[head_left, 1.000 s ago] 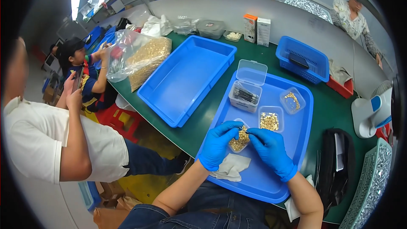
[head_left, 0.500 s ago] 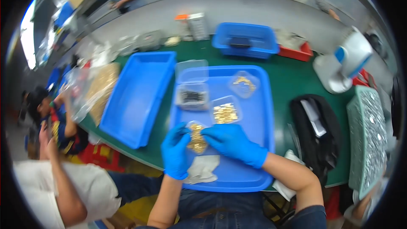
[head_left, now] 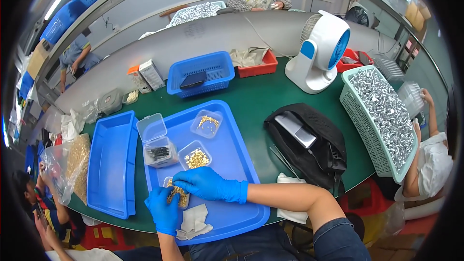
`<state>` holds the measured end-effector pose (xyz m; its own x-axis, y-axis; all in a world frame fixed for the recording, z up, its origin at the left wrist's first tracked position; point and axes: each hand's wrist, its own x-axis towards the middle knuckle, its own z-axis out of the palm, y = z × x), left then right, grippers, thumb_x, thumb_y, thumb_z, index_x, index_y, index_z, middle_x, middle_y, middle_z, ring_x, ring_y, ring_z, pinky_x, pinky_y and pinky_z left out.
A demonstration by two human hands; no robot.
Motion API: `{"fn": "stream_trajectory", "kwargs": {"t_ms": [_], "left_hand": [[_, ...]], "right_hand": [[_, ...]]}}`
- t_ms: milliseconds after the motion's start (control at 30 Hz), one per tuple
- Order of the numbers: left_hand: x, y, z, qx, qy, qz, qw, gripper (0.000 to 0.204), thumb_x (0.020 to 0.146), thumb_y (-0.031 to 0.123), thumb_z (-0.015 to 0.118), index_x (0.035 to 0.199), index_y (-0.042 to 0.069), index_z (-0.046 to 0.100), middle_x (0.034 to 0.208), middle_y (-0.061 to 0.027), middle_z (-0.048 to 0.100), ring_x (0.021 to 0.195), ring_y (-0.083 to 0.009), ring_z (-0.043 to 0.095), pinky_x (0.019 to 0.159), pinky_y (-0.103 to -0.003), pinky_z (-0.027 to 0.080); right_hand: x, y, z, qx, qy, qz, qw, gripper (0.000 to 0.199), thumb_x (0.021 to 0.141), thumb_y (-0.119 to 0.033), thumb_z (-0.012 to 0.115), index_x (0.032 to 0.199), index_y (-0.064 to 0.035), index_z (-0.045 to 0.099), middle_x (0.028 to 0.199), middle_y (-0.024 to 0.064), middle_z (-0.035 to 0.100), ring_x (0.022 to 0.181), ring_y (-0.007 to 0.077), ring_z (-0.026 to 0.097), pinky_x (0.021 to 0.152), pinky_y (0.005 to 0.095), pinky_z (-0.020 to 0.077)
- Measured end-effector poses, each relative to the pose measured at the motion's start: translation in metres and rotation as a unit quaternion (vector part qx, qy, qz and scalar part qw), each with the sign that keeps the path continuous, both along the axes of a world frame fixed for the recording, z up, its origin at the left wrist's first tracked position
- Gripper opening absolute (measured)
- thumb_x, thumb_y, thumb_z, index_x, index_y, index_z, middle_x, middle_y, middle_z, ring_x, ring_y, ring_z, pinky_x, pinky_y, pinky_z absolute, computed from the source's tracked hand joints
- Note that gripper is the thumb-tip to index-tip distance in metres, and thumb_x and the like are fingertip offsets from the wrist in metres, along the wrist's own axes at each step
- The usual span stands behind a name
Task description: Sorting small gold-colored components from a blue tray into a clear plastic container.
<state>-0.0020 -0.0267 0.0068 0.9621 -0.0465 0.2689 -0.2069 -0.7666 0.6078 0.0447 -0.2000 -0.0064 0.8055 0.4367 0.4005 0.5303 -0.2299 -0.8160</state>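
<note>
Both my hands wear blue gloves and meet over a small clear cup of gold metal parts (head_left: 177, 196) at the near left of a blue tray (head_left: 232, 159). My left hand (head_left: 163, 210) holds the cup from below. Fingers of my right hand (head_left: 205, 184) rest on the cup's top edge, pinched at the parts. Two other clear cups with gold parts (head_left: 195, 155) (head_left: 207, 123) and a clear lidded box of dark parts (head_left: 157, 150) stand farther back on the tray. A crumpled white cloth (head_left: 193, 222) lies by my left wrist.
An empty blue tray (head_left: 112, 164) lies to the left, with a bag of gold parts (head_left: 72, 164) beyond it. A black bag (head_left: 309, 140), a white fan (head_left: 321, 50), a green basket of silver screws (head_left: 382, 116) and a blue basket (head_left: 200, 75) surround the tray. Other people sit around the table.
The camera view has swung to the right, bringing the fan and screw basket into view. My hands stay together on the cup of gold parts at the tray's near edge.
</note>
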Motion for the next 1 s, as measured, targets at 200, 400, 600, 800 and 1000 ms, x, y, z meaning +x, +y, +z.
{"fn": "stream_trajectory", "kwargs": {"t_ms": [200, 400, 600, 800, 1000], "left_hand": [[0.007, 0.0, -0.007, 0.195, 0.029, -0.02, 0.98, 0.016, 0.068, 0.014, 0.069, 0.083, 0.01, 0.067, 0.082, -0.0106, 0.059, 0.081, -0.0291, 0.055, 0.075, -0.039, 0.035], [0.004, 0.002, -0.011, 0.108, -0.011, -0.009, 0.994, 0.011, 0.073, 0.009, 0.066, 0.083, 0.006, 0.065, 0.081, -0.0094, 0.059, 0.076, -0.0253, 0.056, 0.071, -0.036, 0.038], [0.004, 0.006, -0.018, -0.253, 0.01, 0.009, 0.968, 0.009, 0.081, 0.007, 0.062, 0.088, 0.002, 0.063, 0.077, -0.0026, 0.059, 0.065, -0.015, 0.054, 0.058, -0.026, 0.038], [-0.004, 0.007, -0.008, -0.528, 0.097, 0.05, 0.842, 0.012, 0.087, 0.009, 0.057, 0.095, 0.0, 0.062, 0.076, -0.0024, 0.06, 0.062, -0.0075, 0.051, 0.055, -0.019, 0.038], [0.0, 0.005, -0.013, -0.562, 0.081, 0.033, 0.823, 0.013, 0.087, 0.007, 0.056, 0.095, -0.002, 0.06, 0.078, -0.004, 0.058, 0.064, -0.008, 0.049, 0.057, -0.019, 0.039]], "right_hand": [[-0.002, 0.002, 0.002, -0.012, 0.003, 0.034, 0.999, 0.023, 0.09, -0.031, 0.047, 0.099, -0.014, 0.059, 0.086, 0.0116, 0.063, 0.077, 0.0303, 0.062, 0.064, 0.0375, 0.0497], [-0.001, 0.003, -0.002, -0.018, -0.038, 0.019, 0.999, 0.022, 0.09, -0.031, 0.048, 0.097, -0.0136, 0.059, 0.083, 0.0114, 0.063, 0.075, 0.0308, 0.062, 0.062, 0.0385, 0.0494], [0.0, 0.004, -0.008, -0.015, -0.045, 0.0, 0.999, 0.021, 0.089, -0.031, 0.049, 0.095, -0.013, 0.059, 0.081, 0.0111, 0.062, 0.072, 0.0309, 0.062, 0.061, 0.0398, 0.0488], [0.001, 0.005, -0.006, -0.059, -0.083, 0.02, 0.995, 0.02, 0.086, -0.029, 0.052, 0.093, -0.0131, 0.06, 0.079, 0.0095, 0.061, 0.071, 0.0298, 0.061, 0.058, 0.0398, 0.0484], [0.001, 0.001, -0.008, -0.058, -0.11, 0.011, 0.992, 0.019, 0.084, -0.029, 0.053, 0.091, -0.0138, 0.061, 0.079, 0.0075, 0.061, 0.071, 0.0287, 0.061, 0.058, 0.0388, 0.0486]]}}
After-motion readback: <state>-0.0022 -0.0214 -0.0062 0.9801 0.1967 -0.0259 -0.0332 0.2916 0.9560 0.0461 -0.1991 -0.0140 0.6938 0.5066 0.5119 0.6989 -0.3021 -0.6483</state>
